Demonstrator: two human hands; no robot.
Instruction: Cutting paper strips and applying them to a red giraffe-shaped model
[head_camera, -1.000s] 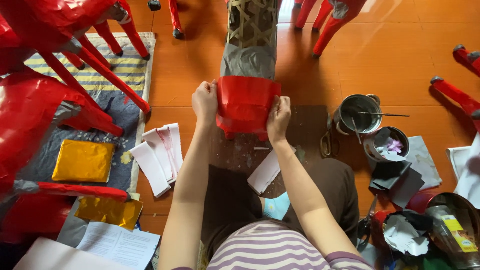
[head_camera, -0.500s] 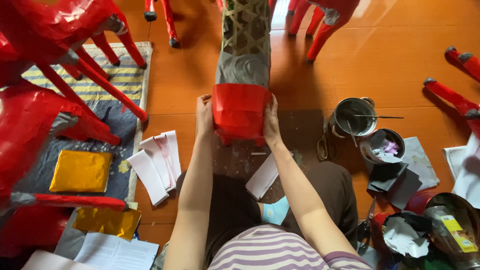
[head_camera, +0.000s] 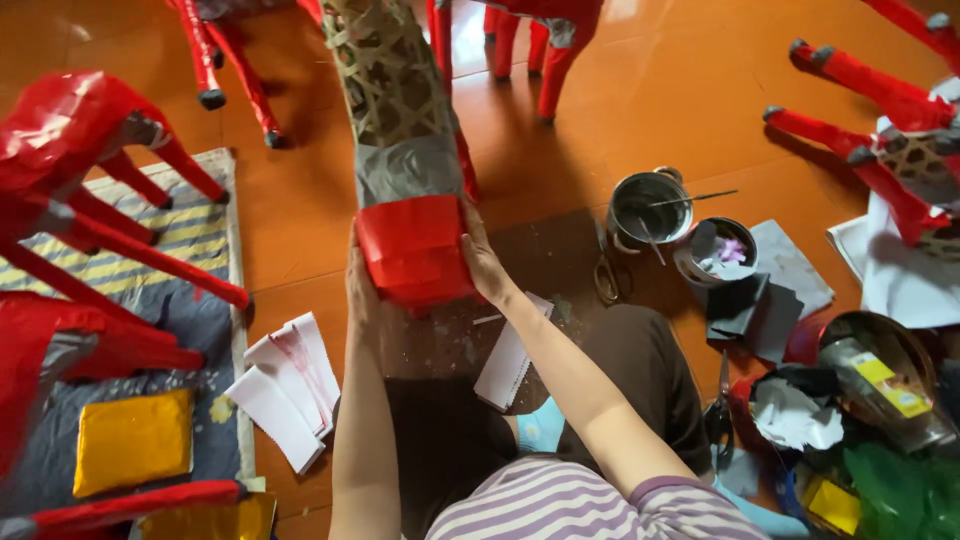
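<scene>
A long woven bamboo frame (head_camera: 385, 75) rises from my lap toward the top of the view. Grey paper (head_camera: 405, 168) covers its middle and shiny red paper (head_camera: 415, 250) wraps its near end. My left hand (head_camera: 360, 285) presses flat on the red paper's left side. My right hand (head_camera: 482, 258) presses on its right side, fingers spread along the edge. Both hands hold the wrapped end between them.
Red paper-covered animal figures (head_camera: 90, 190) stand left, top and right. White paper strips (head_camera: 285, 385) lie on the orange floor beside a striped mat (head_camera: 190, 235). A yellow pad (head_camera: 132, 440) lies left. Metal pots (head_camera: 650, 208), scissors (head_camera: 605, 275) and paper scraps (head_camera: 760, 300) crowd the right.
My hands have slid along the sides of the red-wrapped end, smoothing it, and the view has shifted slightly. The frame stays in about the same place.
</scene>
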